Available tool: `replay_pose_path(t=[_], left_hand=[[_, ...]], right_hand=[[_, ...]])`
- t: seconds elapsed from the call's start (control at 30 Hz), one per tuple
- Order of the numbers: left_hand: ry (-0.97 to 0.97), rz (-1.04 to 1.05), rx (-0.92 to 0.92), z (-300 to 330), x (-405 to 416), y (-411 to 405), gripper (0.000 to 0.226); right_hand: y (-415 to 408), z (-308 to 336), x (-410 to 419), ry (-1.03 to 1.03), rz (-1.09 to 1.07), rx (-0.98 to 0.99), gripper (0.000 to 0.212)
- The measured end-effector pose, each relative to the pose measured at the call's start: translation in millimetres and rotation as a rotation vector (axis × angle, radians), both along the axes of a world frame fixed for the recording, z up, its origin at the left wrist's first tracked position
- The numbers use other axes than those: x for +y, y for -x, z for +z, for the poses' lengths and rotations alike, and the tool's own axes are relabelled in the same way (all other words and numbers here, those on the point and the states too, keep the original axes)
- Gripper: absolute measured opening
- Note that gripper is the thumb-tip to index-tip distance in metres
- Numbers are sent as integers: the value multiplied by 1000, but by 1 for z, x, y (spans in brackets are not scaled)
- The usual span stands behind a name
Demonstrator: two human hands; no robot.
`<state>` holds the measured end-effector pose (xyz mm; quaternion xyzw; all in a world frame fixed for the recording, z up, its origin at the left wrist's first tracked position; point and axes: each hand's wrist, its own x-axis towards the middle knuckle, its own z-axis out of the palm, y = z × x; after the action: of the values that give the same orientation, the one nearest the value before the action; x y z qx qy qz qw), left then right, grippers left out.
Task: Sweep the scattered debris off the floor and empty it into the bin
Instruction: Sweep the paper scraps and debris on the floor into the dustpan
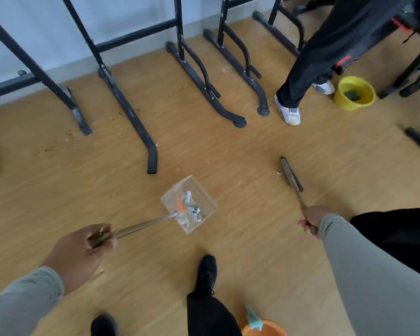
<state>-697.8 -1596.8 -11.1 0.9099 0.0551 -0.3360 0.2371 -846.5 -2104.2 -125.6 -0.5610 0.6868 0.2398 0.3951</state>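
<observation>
A: Grips?
B: Left hand (87,248) curled round dustpan (188,204) handle; right hand (312,220) curled round broom (292,175) handle.
A: Debris?
B: Debris (189,209) in dustpan, over floor (240,151). Yellow bin (354,93) far right.

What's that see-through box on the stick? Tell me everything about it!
It is a dustpan, a clear plastic-looking box on a long metal-looking handle. The left hand grips the handle's dark end, fingers curled round it. The box is low over the wooden floor, ahead of the person's black shoe; whether it touches the floor is unclear. Inside lie bits of rubbish: orange, white and blue scraps.
</observation>
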Motion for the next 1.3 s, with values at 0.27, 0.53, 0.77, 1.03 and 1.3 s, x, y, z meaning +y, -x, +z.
replay_pose_path(t=[0.27,0.53,0.77,1.03,1.3], left_hand=[[-14,30,16,19,68,-1,24],[-44,-11,1,31,245,18,34],[-48,108,51,30,395,52,38],[-93,147,89,2,468,63,34],[-117,171,66,-30,480,58,30]], right_hand=[[2,44,120,-109,70,12,17],[0,97,335,-272,295,30,24],[-14,128,485,-318,405,-142,22],[-52,160,524,-198,543,-199,29],[-96,101,597,-153,853,-18,16]])
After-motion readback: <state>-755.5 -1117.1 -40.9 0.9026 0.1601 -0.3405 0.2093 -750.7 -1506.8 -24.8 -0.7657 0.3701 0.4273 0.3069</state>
